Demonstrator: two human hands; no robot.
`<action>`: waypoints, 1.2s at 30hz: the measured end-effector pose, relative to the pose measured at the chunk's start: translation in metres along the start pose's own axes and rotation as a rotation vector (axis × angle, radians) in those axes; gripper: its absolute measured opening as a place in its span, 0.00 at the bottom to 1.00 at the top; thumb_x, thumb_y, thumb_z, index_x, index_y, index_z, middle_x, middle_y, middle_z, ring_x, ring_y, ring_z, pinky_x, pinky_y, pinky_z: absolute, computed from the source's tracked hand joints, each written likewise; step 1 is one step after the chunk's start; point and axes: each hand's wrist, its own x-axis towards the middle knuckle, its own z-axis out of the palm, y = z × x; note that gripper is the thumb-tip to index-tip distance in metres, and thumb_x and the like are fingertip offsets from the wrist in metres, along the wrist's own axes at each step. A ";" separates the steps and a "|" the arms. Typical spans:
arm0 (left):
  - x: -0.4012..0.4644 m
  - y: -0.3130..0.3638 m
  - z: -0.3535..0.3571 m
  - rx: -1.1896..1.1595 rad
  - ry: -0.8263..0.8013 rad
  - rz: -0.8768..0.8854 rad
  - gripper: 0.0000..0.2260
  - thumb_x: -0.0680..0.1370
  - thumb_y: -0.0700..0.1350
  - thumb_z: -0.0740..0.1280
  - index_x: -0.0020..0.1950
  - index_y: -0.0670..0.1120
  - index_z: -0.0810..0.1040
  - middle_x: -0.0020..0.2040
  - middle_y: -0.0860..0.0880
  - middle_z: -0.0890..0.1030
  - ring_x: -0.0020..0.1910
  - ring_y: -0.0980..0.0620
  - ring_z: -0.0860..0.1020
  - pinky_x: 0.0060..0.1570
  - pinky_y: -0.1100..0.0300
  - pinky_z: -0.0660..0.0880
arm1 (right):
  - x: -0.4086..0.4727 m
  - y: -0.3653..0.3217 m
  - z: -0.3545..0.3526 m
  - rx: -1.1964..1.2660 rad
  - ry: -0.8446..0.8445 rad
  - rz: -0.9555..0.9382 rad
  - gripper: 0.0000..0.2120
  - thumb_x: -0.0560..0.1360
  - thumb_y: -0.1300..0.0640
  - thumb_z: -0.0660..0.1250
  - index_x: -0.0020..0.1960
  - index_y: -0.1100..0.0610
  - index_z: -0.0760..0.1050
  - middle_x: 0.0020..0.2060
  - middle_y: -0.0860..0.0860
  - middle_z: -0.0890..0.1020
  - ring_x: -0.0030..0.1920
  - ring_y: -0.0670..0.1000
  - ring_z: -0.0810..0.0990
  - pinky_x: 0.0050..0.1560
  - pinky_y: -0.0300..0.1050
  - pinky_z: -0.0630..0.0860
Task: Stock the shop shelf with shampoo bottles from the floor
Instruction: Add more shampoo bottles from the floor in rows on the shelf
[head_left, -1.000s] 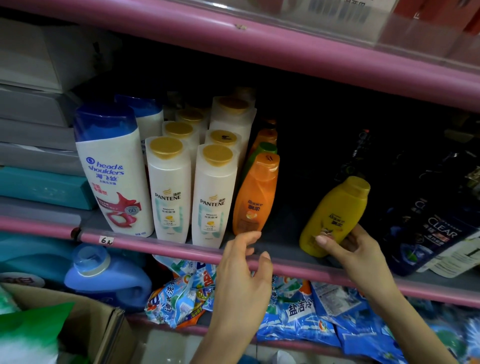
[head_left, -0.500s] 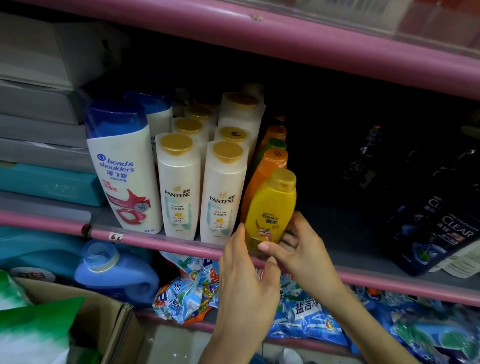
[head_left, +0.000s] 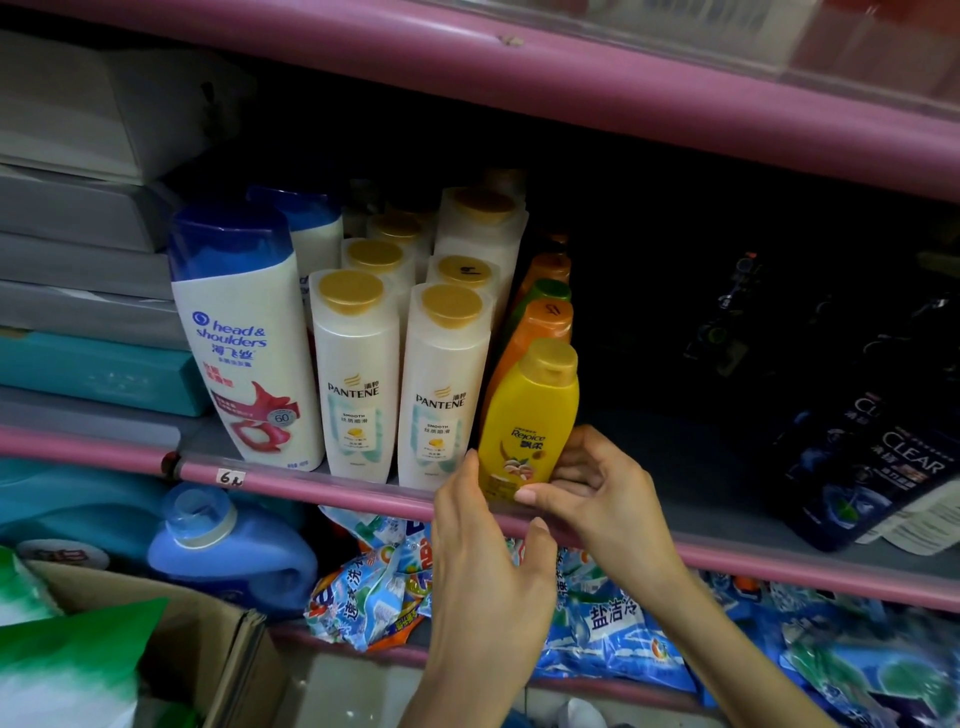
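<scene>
both hands (head_left: 597, 493) steady yellow bottle (head_left: 530, 421) on shelf (head_left: 311, 491)

Right hand (head_left: 592, 486) pinching, left hand (head_left: 483, 551) flat

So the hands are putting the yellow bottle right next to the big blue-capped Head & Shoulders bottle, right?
Not quite. In the head view the yellow bottle, held by the right hand with the left hand touching it, stands next to a white Pantene bottle, in front of the orange bottle. The Head & Shoulders bottle is two bottles away.

Yellow bottle (head_left: 527, 415), pink shelf edge (head_left: 311, 488)
</scene>
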 end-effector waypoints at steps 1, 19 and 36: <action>0.000 0.000 0.000 0.001 0.004 0.000 0.34 0.76 0.47 0.65 0.76 0.53 0.49 0.70 0.59 0.57 0.68 0.56 0.64 0.66 0.53 0.68 | 0.000 -0.001 0.000 0.009 -0.005 0.000 0.19 0.63 0.56 0.79 0.50 0.52 0.77 0.44 0.43 0.85 0.45 0.43 0.84 0.44 0.32 0.78; -0.001 -0.003 -0.006 -0.099 0.044 -0.014 0.25 0.76 0.44 0.65 0.69 0.54 0.58 0.65 0.55 0.61 0.60 0.61 0.68 0.58 0.58 0.71 | -0.006 -0.007 0.000 -0.026 0.057 0.029 0.19 0.65 0.56 0.78 0.52 0.53 0.75 0.44 0.48 0.84 0.46 0.44 0.83 0.49 0.37 0.80; -0.044 -0.132 0.035 0.642 -0.488 -0.065 0.14 0.76 0.45 0.63 0.60 0.46 0.74 0.61 0.43 0.72 0.62 0.43 0.71 0.60 0.52 0.70 | -0.126 0.141 0.055 -0.276 -0.002 0.405 0.09 0.72 0.60 0.71 0.51 0.57 0.76 0.42 0.49 0.80 0.43 0.47 0.80 0.48 0.34 0.75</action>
